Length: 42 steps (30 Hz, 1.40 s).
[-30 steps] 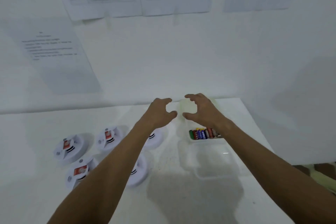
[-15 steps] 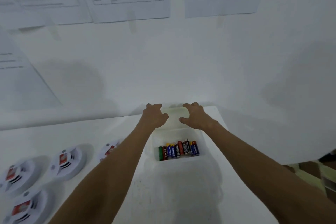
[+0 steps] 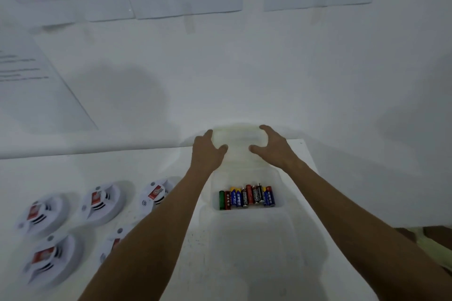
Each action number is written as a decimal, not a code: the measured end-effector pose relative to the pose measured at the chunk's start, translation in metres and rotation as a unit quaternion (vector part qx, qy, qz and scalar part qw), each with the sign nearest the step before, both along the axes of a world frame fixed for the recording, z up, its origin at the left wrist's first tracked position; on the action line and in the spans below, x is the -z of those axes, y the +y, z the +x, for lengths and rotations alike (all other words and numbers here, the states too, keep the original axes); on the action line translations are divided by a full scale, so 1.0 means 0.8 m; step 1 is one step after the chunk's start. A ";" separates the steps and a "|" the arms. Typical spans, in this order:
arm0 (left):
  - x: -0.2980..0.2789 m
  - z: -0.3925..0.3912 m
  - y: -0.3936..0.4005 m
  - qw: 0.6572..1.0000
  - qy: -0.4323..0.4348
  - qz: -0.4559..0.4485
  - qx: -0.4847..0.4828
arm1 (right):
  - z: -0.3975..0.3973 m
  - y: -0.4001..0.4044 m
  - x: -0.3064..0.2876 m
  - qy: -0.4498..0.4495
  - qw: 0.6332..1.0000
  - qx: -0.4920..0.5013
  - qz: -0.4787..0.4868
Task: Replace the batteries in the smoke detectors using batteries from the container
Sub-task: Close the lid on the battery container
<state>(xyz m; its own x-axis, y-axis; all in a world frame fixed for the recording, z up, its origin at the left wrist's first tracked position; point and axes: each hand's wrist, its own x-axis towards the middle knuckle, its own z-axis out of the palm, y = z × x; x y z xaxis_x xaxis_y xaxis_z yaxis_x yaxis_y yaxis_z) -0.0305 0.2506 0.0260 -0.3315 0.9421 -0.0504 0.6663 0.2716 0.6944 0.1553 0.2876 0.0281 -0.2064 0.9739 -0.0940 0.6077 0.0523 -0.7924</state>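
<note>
- Holding the translucent lid [image 3: 236, 140] by its two ends, left hand [image 3: 206, 153] and right hand [image 3: 271, 148] both curled round it, now lifted clear behind the container [image 3: 247, 178].
- Exposing the AA batteries [image 3: 246, 197], lined along the near wall.
- Waiting at left on the tabletop [image 3: 171, 239]: smoke detectors [image 3: 102, 203], untouched.
- Likely next: setting lid aside, picking batteries.
</note>
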 end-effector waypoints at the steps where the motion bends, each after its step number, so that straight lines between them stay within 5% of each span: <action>1: -0.012 0.004 -0.008 0.999 -0.015 0.041 -0.008 | 0.002 -0.008 -0.010 0.023 0.999 0.009 0.022; 5: -0.064 0.024 -0.068 0.990 -0.040 0.132 -0.017 | 0.021 -0.071 -0.053 0.070 0.992 0.028 0.099; 15: -0.004 0.068 -0.278 0.999 -0.034 0.032 -0.017 | 0.064 -0.273 -0.007 0.018 0.999 -0.007 0.036; 37: 0.017 0.092 -0.349 0.994 -0.095 0.017 -0.045 | 0.094 -0.340 0.046 0.226 0.971 0.073 -0.026; 42: 0.020 0.093 -0.348 0.994 -0.104 0.003 -0.042 | 0.097 -0.339 0.050 0.212 0.975 0.042 -0.040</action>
